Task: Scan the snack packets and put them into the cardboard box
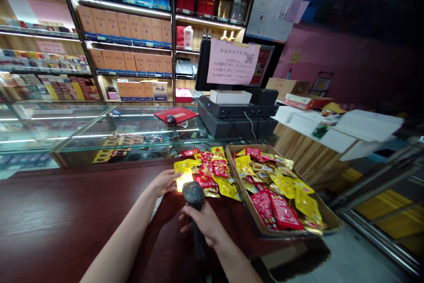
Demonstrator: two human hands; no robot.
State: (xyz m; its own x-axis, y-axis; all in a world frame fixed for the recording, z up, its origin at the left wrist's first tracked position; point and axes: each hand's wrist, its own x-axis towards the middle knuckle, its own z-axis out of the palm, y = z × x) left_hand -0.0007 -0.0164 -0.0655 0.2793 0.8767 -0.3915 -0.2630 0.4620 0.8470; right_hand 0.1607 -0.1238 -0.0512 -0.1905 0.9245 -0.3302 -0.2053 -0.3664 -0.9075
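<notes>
My right hand is closed around the handle of a dark barcode scanner. Bright light from the scanner falls on a yellow snack packet just beyond its head. My left hand pinches that packet by its left edge. Right beside it lies a loose pile of red and yellow snack packets on the dark red-brown counter. To the right, a shallow cardboard box holds many more packets, red, yellow and gold.
Behind the counter stands a glass display case with a red mouse pad and a computer mouse. A monitor with a pink sign faces me above a dark cash drawer. Shelves of boxed goods line the back.
</notes>
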